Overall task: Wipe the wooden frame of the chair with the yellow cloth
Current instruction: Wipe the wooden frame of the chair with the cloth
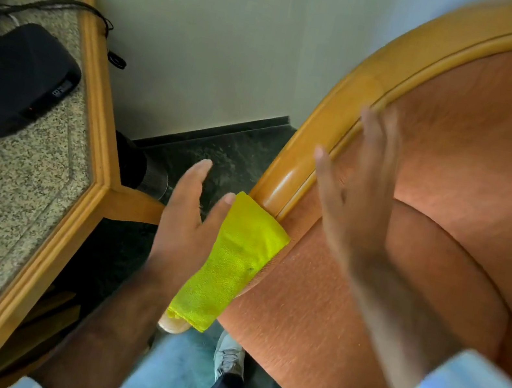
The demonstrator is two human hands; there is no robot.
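The chair's curved wooden frame [340, 116] runs from top right down to the centre, bordering orange upholstery [455, 181]. The yellow cloth [232, 265] lies draped over the frame's lower end and armrest. My left hand [184, 222] is just left of the cloth with its fingers apart; one fingertip touches the cloth's upper edge, and nothing is gripped. My right hand [358, 205] is blurred, fingers spread, hovering over the upholstery beside the frame's inner edge and holding nothing.
A granite-topped table with a wooden edge [90, 116] stands on the left, bearing a black box [11, 79] and cables [75, 8]. A dark cylinder [143, 167] stands on the dark floor between table and chair. My shoes [229, 356] show below.
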